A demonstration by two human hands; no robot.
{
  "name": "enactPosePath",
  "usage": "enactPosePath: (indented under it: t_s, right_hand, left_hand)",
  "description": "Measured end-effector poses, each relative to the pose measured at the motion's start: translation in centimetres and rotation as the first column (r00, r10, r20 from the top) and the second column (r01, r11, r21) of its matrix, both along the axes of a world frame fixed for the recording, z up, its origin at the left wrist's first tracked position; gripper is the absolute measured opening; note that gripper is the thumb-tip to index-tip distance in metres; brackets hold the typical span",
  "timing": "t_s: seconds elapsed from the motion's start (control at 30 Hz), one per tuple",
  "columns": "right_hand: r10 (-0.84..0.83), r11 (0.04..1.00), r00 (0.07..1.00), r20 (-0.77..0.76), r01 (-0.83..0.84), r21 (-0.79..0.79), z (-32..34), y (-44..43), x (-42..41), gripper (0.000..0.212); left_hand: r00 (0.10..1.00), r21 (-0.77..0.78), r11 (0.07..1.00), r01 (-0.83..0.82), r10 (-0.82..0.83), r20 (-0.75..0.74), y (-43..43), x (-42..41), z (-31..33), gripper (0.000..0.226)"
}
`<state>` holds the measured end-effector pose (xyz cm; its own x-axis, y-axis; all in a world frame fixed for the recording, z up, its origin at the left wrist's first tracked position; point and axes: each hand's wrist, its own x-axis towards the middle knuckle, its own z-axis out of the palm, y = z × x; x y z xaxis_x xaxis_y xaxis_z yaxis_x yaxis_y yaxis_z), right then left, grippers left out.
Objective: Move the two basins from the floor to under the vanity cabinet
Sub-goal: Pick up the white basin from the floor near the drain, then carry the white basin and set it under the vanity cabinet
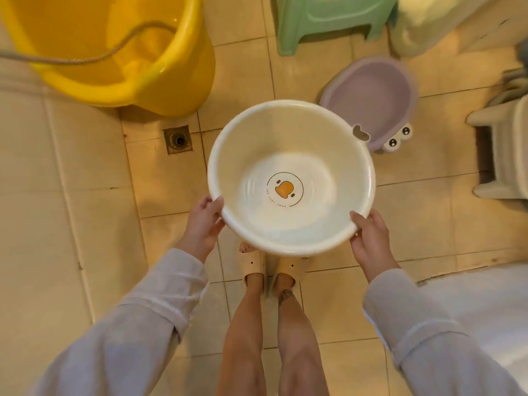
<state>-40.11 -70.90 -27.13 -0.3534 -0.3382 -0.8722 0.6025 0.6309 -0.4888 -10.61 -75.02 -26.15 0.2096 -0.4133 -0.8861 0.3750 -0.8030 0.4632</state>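
Observation:
A round white basin (291, 155) with an orange duck print on its bottom hangs above the tiled floor, held level and empty. My left hand (204, 222) grips its near left rim, and my right hand (368, 238) grips the near right rim. A second basin, purple (374, 95) with cartoon eyes on its front edge, sits on the floor just beyond the white one, to the right. The white basin's rim overlaps the purple one's near left corner in this view.
A large yellow tub (120, 52) with a hose draped into it stands at the far left. A green stool (328, 21) is at the back, a floor drain (178, 140) left of the basin. White fixtures line the right side (505, 150). My slippered feet (271, 270) are below.

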Motion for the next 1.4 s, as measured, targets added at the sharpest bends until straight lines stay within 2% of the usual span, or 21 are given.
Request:
enactPosePath:
  t_s: [0.1,0.2,0.3,0.4,0.53,0.7,0.87,0.97,1.1,1.3,1.4]
  right_hand:
    - [0.027,0.997,0.999,0.042,-0.024,-0.071,7.6,2.2,-0.3,0.045]
    - [0.022,0.995,0.998,0.053,-0.017,-0.096,14.4,4.2,-0.9,0.038]
    - [0.033,0.992,0.997,0.069,-0.024,-0.128,20.1,5.9,-1.7,0.027]
    - [0.006,0.986,0.997,0.075,0.007,-0.168,24.5,7.6,-2.2,0.031]
    - [-0.057,0.973,0.996,0.074,0.072,-0.221,28.1,10.1,-2.3,0.037]
    - [-0.179,0.947,0.981,0.074,0.193,-0.256,30.2,13.4,-1.7,0.03]
    - [-0.38,0.886,0.918,0.11,0.396,-0.241,31.2,16.7,0.2,0.041]
    - [-0.515,0.82,0.853,0.08,0.518,-0.243,31.9,18.5,2.2,0.041]
    - [-0.708,0.666,0.703,0.067,0.696,-0.268,32.7,22.1,6.0,0.043]
    - [-0.932,0.333,0.357,0.056,0.908,-0.254,34.1,28.3,12.8,0.024]
    - [-0.985,0.144,0.165,0.056,0.951,-0.275,34.6,32.3,16.2,0.026]
  left_hand:
    - [0.998,-0.064,0.998,-0.024,0.02,-0.065,1.7,0.0,7.7,0.012]
    - [0.992,-0.119,0.993,0.001,-0.017,-0.128,3.0,0.3,14.6,0.011]
    - [0.978,-0.16,0.985,0.06,-0.09,-0.187,4.2,0.8,20.1,0.011]
    - [0.96,-0.197,0.971,0.135,-0.178,-0.218,5.1,1.0,24.3,0.011]
    - [0.955,-0.232,0.958,0.171,-0.219,-0.202,5.8,0.8,27.9,0.019]
    - [0.954,-0.198,0.973,0.116,-0.164,-0.249,6.0,-0.5,30.1,0.009]
    - [0.911,-0.212,0.94,0.267,-0.318,-0.263,4.3,-2.3,31.6,0.009]
    - [0.83,-0.241,0.864,0.441,-0.495,-0.257,2.6,-2.8,32.0,0.003]
    - [0.686,-0.227,0.728,0.647,-0.686,-0.243,0.8,-4.0,32.6,0.006]
    - [0.376,-0.233,0.438,0.868,-0.887,-0.267,2.2,-8.2,33.4,0.014]
    - [0.161,-0.249,0.221,0.943,-0.957,-0.24,5.1,-11.2,33.9,0.013]
